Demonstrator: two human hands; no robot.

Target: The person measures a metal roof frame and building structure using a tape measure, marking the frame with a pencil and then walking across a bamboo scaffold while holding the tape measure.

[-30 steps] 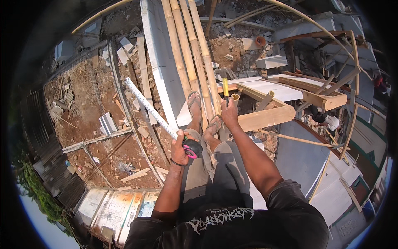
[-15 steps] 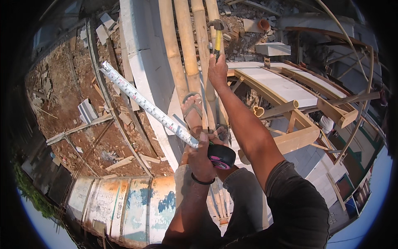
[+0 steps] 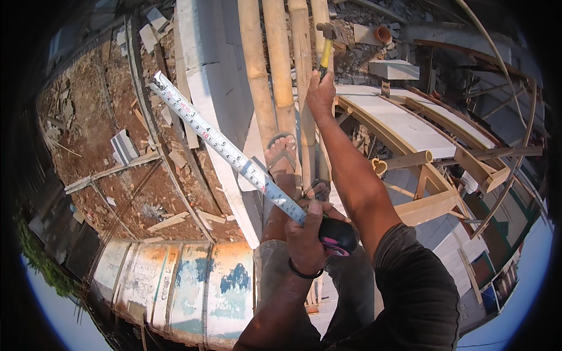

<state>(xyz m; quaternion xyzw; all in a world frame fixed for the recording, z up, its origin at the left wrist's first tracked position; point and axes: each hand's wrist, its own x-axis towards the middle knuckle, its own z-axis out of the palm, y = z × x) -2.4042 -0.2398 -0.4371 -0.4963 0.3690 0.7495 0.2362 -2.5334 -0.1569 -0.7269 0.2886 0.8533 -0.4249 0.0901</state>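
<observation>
My left hand [image 3: 307,237] is wrapped round a black tape measure [image 3: 339,236] with pink trim. Its white blade [image 3: 225,147] sticks out up and to the left, over the white wall top, with the free end in the air. My right hand [image 3: 320,96] grips a hammer [image 3: 325,51] by its yellow and black handle, the dark head pointing away from me. Below are my feet in flip-flops [image 3: 282,153], standing on bamboo poles [image 3: 278,64] laid side by side.
A white block wall [image 3: 202,88] runs along the left of the poles. Beyond it lies a rubble-strewn dirt floor [image 3: 88,123]. To the right stand wooden frames [image 3: 430,205] with white panels, and a white block [image 3: 393,69]. Painted metal sheets [image 3: 219,292] are at lower left.
More of the blade now shows out of the tape measure. Both hands, the tape measure and the hammer appear further right, as does most of the scene.
</observation>
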